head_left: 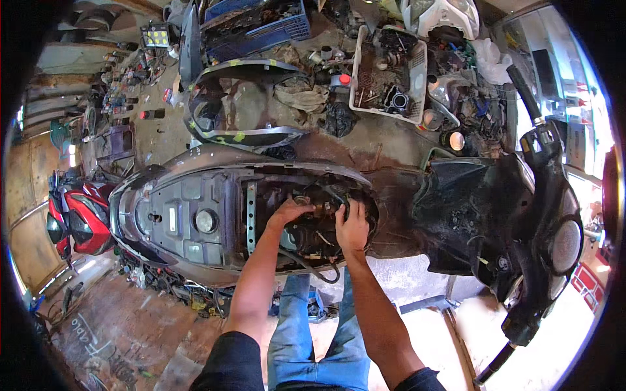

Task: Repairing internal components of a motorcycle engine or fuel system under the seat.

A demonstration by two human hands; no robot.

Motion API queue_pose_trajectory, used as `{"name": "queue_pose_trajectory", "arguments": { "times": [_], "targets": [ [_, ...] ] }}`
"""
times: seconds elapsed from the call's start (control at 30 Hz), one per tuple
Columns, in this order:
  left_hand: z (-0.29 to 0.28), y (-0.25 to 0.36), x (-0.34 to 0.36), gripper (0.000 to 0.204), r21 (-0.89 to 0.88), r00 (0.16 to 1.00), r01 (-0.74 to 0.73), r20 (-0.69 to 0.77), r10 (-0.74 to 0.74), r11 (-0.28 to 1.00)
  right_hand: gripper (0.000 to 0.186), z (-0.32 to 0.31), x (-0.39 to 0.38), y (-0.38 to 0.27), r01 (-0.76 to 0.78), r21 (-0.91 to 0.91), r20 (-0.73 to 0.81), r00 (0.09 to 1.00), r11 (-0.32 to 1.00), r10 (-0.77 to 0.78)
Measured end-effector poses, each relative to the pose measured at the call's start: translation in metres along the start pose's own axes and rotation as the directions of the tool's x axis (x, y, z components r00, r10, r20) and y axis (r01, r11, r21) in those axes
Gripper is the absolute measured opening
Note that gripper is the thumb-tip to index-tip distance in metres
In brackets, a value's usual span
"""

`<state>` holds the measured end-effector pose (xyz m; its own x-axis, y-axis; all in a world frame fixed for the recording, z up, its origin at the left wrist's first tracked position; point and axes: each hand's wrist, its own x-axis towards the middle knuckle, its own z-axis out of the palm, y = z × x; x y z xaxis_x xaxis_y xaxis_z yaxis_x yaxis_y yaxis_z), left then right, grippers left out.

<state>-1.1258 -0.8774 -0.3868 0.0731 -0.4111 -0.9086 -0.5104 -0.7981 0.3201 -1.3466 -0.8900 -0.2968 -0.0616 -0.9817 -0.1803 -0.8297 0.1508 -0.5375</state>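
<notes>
- Scooter (398,202): I found its engine bay (306,168) uncovered; I judged manual fitting or loosening under way inside, the next move needing a sure fingertip hold.
- Right hand (353,229): at the bay's right end, thumb and fingers narrowly parted; grip unconfirmed.
- Left hand (293,210): near the bay's middle, fingers curled; I could not tell whether anything was held.
- Black hose (321,277): looped past the bay's near edge, ends obscured.
- Parts beneath the fingertips: hidden, shadowed.

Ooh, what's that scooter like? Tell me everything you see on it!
The scooter is dark, dusty and seemingly upright, with black handlebars at the picture's right. Its body looks mostly plastic. No seat covers it: a grey section with a round cap shows beside an open bay. The left hand and right hand reach inside. A dark hose curves out.
</notes>
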Motion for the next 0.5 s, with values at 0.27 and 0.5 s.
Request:
{"name": "queue_pose_trajectory", "arguments": {
  "times": [0.27, 0.5],
  "targets": [
    [0.027, 0.023, -0.080, 0.062, 0.090, 0.859, -0.207, -0.460, 0.225, 0.974, 0.026, -0.009, 0.002, 0.003, -0.022, 0.000, 0.009, 1.000, 1.000, 0.022],
    [0.032, 0.020, -0.084, 0.046, -0.031, 0.799, -0.151, -0.593, 0.103, 0.988, 0.026, -0.005, 0.000, -0.005, 0.029, -0.055, 0.014, 0.999, 0.998, -0.028]
  ]
}}
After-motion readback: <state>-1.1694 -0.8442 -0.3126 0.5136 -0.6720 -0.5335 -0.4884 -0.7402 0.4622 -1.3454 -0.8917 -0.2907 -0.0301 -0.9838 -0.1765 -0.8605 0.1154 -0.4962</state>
